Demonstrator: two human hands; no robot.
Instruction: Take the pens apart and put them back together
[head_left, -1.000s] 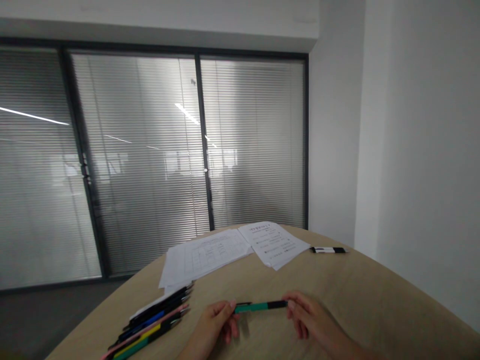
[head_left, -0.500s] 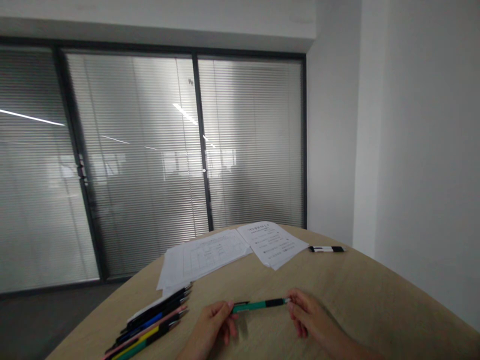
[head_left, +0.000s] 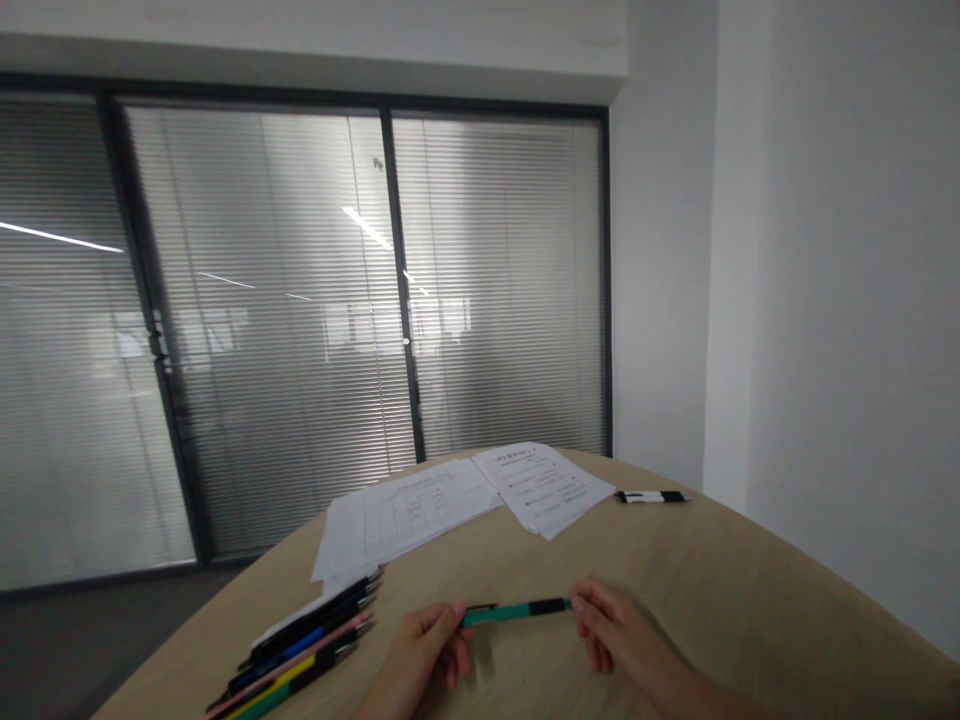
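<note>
A green pen [head_left: 510, 613] with a black grip and a black clip is held level just above the table, between my two hands. My left hand [head_left: 431, 640] pinches its clip end between thumb and fingers. At the tip end, my right hand [head_left: 606, 622] is closed around the point, so the tip itself is hidden by the fingers. Left of my left hand lies a row of several pens [head_left: 300, 650] in black, blue, pink, yellow and green, side by side and slanted.
Printed sheets [head_left: 409, 510] lie at the table's far side, with another printed page [head_left: 544, 490] overlapping them. A white and black pen [head_left: 652, 497] rests right of the pages. The wooden table [head_left: 735, 600] has a curved edge. Behind stand glass panels with blinds [head_left: 285, 350].
Almost nothing differs. The pen's tip end and my right fingers have shifted very slightly left, along with a slight shift of the whole view.
</note>
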